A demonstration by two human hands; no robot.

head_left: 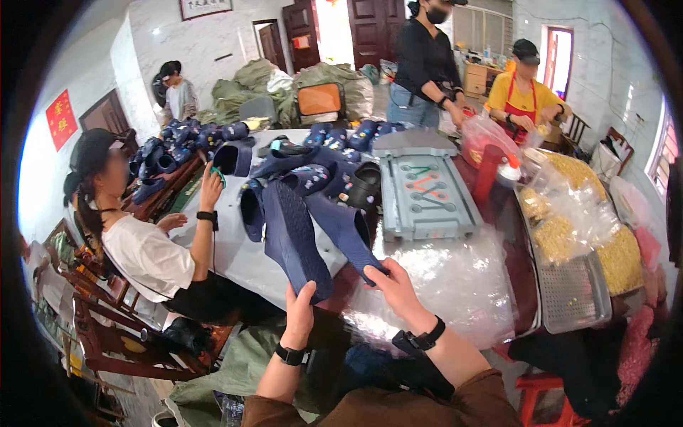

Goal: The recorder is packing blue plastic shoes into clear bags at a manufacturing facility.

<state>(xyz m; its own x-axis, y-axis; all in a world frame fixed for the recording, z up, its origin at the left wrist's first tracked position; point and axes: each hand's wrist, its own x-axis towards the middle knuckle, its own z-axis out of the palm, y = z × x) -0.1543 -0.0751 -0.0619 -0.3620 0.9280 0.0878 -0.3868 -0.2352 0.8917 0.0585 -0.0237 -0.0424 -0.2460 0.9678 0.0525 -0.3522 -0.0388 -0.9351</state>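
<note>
Navy clogs (293, 238), two, held above the near edge of the table (231, 252), just beyond your hands, lower ends toward you.

Left hand (299, 313): yours, gripping the lower end of the larger-looking clog, thumb along it. Right hand (397, 288): yours, closed on the lower end of the second clog (340, 226), thumb on top. The clogs run nearly side by side, a gap between their lower ends, soles turned partly toward each other; the second clog's opening faces right.

Hidden: most of your fingers, behind the clogs. Whether the far ends touch the heap of patterned clogs (307, 178) you cannot tell. Black clog (366, 185), partly covered, left of the grey plastic case (429, 192). Near edge of the table, right part: covered by clear plastic sheeting (455, 285), washed out by glare. Co-worker's hand (211, 188), by the left edge: green-handled item, indistinct.
</note>
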